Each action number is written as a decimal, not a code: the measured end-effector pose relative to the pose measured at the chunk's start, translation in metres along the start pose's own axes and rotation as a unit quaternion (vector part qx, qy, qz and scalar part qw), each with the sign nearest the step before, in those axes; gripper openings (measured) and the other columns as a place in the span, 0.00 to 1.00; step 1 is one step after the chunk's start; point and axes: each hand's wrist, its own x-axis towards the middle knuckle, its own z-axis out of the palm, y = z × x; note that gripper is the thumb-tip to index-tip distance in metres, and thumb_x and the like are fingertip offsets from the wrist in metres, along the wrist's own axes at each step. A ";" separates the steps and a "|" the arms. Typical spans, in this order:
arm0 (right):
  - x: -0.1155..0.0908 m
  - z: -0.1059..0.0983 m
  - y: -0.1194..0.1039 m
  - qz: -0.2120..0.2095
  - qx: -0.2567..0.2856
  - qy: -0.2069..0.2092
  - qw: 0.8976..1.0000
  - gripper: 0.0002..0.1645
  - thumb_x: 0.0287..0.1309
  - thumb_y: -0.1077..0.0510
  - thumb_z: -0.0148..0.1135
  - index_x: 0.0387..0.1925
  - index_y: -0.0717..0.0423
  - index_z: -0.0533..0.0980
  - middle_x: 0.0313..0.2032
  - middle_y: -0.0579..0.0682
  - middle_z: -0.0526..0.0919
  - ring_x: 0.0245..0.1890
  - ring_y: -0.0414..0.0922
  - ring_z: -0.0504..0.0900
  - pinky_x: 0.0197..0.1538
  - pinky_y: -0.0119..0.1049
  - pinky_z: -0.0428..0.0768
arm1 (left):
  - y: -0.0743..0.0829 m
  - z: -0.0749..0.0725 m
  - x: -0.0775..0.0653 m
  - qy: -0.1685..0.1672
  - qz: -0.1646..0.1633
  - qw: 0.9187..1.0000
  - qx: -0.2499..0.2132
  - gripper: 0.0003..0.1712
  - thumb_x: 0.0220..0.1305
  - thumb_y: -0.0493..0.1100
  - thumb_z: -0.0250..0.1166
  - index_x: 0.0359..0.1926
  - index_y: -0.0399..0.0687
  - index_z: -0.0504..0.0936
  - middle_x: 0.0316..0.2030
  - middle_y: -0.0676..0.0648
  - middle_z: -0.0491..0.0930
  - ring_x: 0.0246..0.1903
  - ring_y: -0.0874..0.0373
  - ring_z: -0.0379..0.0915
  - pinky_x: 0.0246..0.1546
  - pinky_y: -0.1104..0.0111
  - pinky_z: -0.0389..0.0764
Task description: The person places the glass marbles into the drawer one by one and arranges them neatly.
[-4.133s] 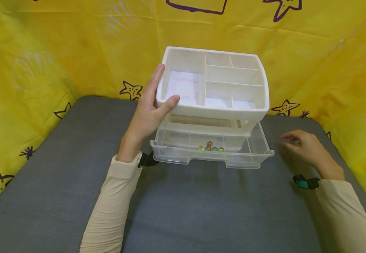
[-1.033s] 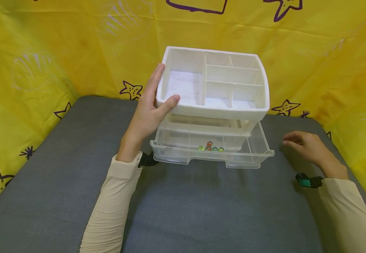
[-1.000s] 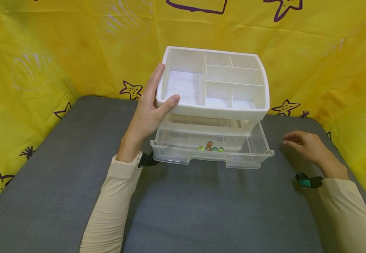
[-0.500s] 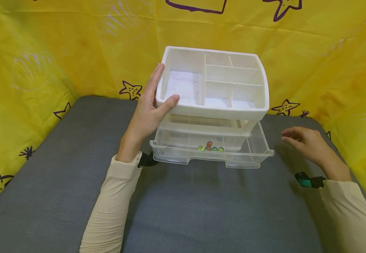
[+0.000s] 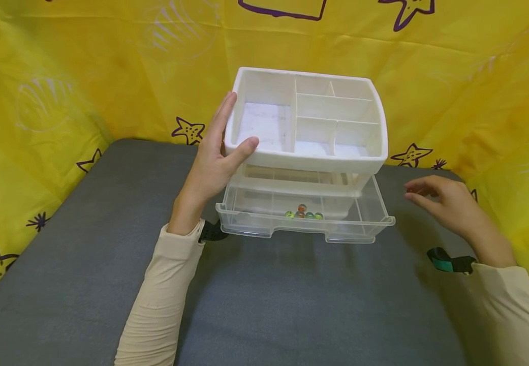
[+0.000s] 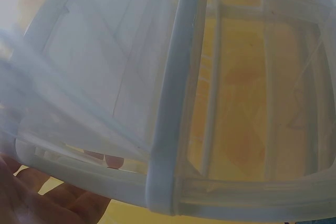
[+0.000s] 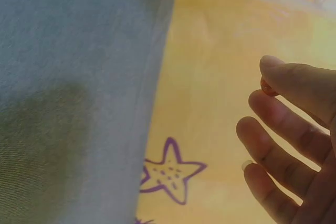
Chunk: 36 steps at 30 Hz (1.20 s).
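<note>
A white plastic desktop drawer organizer (image 5: 310, 162) stands on the grey surface, its top split into compartments. My left hand (image 5: 209, 162) grips its upper left corner, thumb over the front rim and fingers along the side. The clear bottom drawer (image 5: 355, 231) is pulled out towards me. Several glass marbles (image 5: 302, 208), orange and green-yellow, lie inside near its front wall. Right of the organizer, my right hand (image 5: 452, 206) is held above the surface. Between its thumb and index finger it pinches a small reddish marble (image 7: 268, 87), mostly covered by the fingertips.
Yellow cloth (image 5: 145, 66) with purple starfish drawings hangs behind and at both sides. The dark grey padded tabletop (image 5: 269, 305) stretches in front of the organizer. Each wrist wears a black strap; the right strap (image 5: 449, 262) has a green patch.
My right hand has risen slightly and shifted a little away from me, the reddish marble now showing between its fingertips. The left hand, organizer, drawer and marbles in it have stayed put.
</note>
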 end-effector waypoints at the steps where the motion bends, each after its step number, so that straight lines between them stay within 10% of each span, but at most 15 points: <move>1: 0.000 -0.001 -0.002 -0.003 0.000 0.002 1.000 0.10 0.57 0.64 0.69 0.43 0.60 0.83 0.36 0.56 0.88 0.35 0.11 0.65 0.39 0.10 0.67 | 0.000 0.000 0.000 0.000 0.000 1.000 0.001 0.45 0.65 0.40 0.64 0.78 0.54 0.52 0.79 0.52 0.46 0.74 0.62 0.48 0.72 0.58 0.60; 13: 0.005 -0.013 -0.029 -0.036 -0.008 0.046 0.998 0.14 0.50 0.67 0.73 0.41 0.57 0.84 0.34 0.52 0.87 0.36 0.10 0.66 0.44 0.09 0.66 | -0.001 0.000 0.000 -0.001 0.000 1.000 0.001 0.45 0.65 0.40 0.64 0.78 0.54 0.52 0.79 0.54 0.46 0.74 0.61 0.48 0.72 0.58 0.60; 23: 0.004 -0.023 -0.055 -0.056 0.015 0.066 0.996 0.17 0.47 0.67 0.75 0.41 0.54 0.85 0.34 0.28 0.82 0.37 0.13 0.71 0.43 0.09 0.68 | 0.000 0.000 0.000 -0.001 -0.001 1.000 0.001 0.45 0.66 0.40 0.64 0.78 0.54 0.52 0.79 0.55 0.46 0.74 0.61 0.48 0.72 0.58 0.60; 36: 0.005 -0.030 -0.086 -0.129 0.010 0.098 0.987 0.20 0.41 0.69 0.77 0.40 0.54 0.85 0.31 0.40 0.84 0.39 0.16 0.71 0.49 0.10 0.66 | -0.001 0.000 0.000 0.000 0.004 1.000 -0.001 0.45 0.65 0.39 0.64 0.78 0.53 0.52 0.79 0.54 0.46 0.74 0.61 0.48 0.72 0.58 0.61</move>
